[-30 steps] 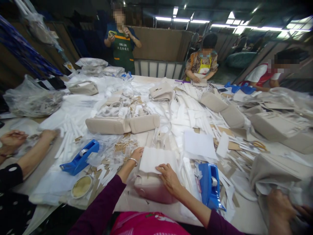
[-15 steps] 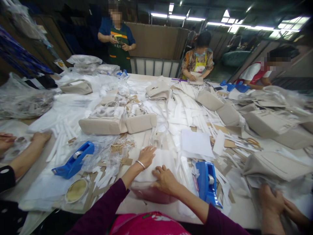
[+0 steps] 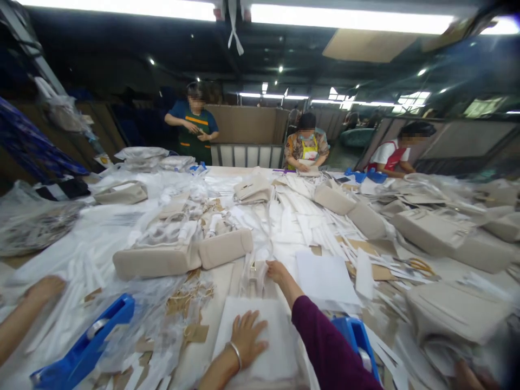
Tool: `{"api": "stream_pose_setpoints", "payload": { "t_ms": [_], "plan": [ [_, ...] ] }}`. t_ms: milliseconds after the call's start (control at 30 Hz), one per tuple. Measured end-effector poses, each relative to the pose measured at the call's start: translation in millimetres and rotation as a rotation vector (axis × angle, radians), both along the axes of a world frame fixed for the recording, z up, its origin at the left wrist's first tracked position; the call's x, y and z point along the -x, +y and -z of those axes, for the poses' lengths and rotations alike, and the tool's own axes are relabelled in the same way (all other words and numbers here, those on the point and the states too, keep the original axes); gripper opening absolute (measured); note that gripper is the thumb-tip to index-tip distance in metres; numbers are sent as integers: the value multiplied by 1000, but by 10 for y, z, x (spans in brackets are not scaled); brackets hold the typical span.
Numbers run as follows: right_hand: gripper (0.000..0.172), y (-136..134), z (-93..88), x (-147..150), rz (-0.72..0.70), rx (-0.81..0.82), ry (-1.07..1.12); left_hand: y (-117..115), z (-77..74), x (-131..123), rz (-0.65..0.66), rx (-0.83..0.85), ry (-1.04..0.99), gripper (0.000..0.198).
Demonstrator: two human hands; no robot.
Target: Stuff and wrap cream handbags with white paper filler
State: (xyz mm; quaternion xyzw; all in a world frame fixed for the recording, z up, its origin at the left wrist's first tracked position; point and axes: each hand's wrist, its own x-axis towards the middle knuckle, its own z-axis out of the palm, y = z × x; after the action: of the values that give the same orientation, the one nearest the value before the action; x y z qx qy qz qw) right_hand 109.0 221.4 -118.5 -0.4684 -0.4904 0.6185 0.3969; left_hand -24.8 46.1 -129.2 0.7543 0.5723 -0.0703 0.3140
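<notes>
My left hand (image 3: 246, 338), a bangle on its wrist, lies flat with fingers spread on a white sheet (image 3: 274, 355). This sheet covers most of a pale handbag (image 3: 301, 368) lying in front of me. Beyond the sheet is the bag's wrapped strap (image 3: 255, 277), with gold-coloured hardware. My right hand (image 3: 279, 272) reaches to the right side of that strap, its fingers pinched together. What sits between those fingertips is too small to make out. To the left, two beige handbags (image 3: 156, 261) lie with their bases toward me.
Blue tape dispensers (image 3: 87, 344) (image 3: 355, 341) stand on both sides. White paper (image 3: 325, 279), scissors (image 3: 420, 264) and a beige bag (image 3: 459, 309) are at right. A co-worker's arm (image 3: 36, 298) rests at left. Several people work around the table.
The view has tilted up. My right hand has moved from the bag's near part forward to the strap and pinched. My left hand has come back and spread flat on the white sheet.
</notes>
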Motion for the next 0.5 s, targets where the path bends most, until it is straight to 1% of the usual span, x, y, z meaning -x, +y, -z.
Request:
{"api": "stream_pose_setpoints", "payload": {
  "t_ms": [100, 167, 267, 333, 400, 467, 500],
  "plan": [
    [23, 169, 23, 59, 4, 74, 65, 30, 126, 18, 7, 32, -5, 61],
    [22, 245, 33, 35, 40, 147, 153, 44, 193, 32, 11, 47, -11, 63],
    [17, 284, 17, -82, 127, 286, 402, 35, 191, 29, -12, 10, -8, 61],
    [12, 256, -1, -176, 153, 339, 513, 17, 145, 17, -18, -8, -3, 58],
    [8, 178, -12, -251, 155, 351, 533, 3, 113, 8, -16, -28, -16, 55],
    [5, 34, -26, -297, 162, 334, 551, 1, 124, 10, -16, -53, -38, 53],
    [9, -66, -41, -310, 156, 299, 549, 6, 143, 16, -13, -58, -49, 53]
  ]
}}
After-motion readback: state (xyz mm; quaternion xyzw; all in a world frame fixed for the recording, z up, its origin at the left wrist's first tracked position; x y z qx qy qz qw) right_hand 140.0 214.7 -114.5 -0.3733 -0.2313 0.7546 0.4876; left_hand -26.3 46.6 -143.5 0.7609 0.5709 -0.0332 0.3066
